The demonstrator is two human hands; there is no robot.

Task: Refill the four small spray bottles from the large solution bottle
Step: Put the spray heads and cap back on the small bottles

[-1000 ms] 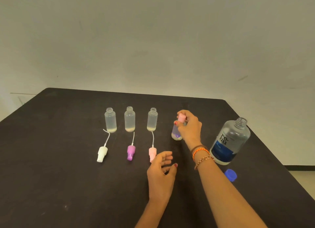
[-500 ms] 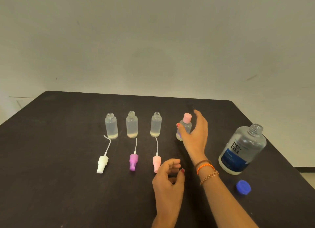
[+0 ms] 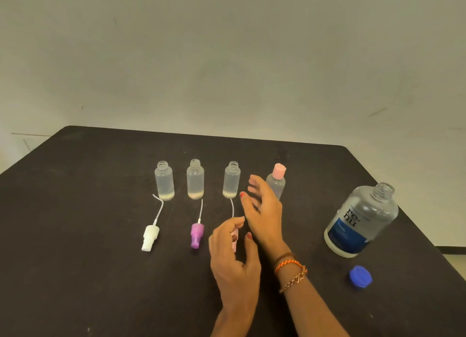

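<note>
Right hand [image 3: 262,210] is hovering over the table [image 3: 75,210], fingers spread and loosely bent, holding nothing, sitting just in front-left of the capped bottle [image 3: 276,183] and partly covering its lower body; can't tell if it's touching. Wrist is wearing bracelets [image 3: 291,271]. Left hand [image 3: 233,258] is reaching in from the near edge, fingers curled over the pink sprayer [image 3: 235,238], thumb and forefinger lying either side of it; can't tell if it's actually pinching. The forearms are running side by side, the right hand sitting farther out. Three open bottles [image 3: 195,180] are standing upright in a row mid-table, a little pale liquid sitting at each bottom; the capped one is ending the row on the right. White sprayer [image 3: 150,237] and purple sprayer [image 3: 196,236] are lying in front of the first two bottles, tubes pointing back at them. Big bottle [image 3: 360,220] is standing uncapped well right, near the table's right edge, and the blue cap [image 3: 360,276] is lying in front of it. Bare tabletop is stretching wide on the left and along the near side; the right side is tighter, the edge cutting close past the big bottle.
</note>
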